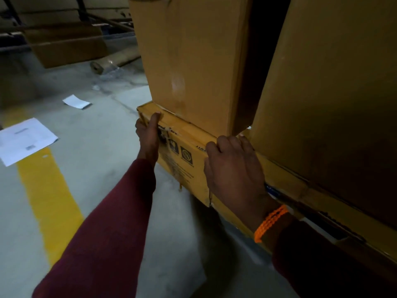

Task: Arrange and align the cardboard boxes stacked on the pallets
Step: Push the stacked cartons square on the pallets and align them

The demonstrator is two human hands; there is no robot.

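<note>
A low yellow-brown cardboard box with printed handling symbols lies at the bottom of a stack. A tall plain box stands on it, set back from its front edge. My left hand grips the low box's far left corner, thumb on its top edge. My right hand grips its near top edge, fingers curled over the rim beneath the tall box. A second tall box stands at the right, with a dark gap between the two tall boxes.
Grey concrete floor with a yellow painted line. Two loose paper sheets lie on the floor at the left. A wrapped roll and flat cardboard lie further back by racking.
</note>
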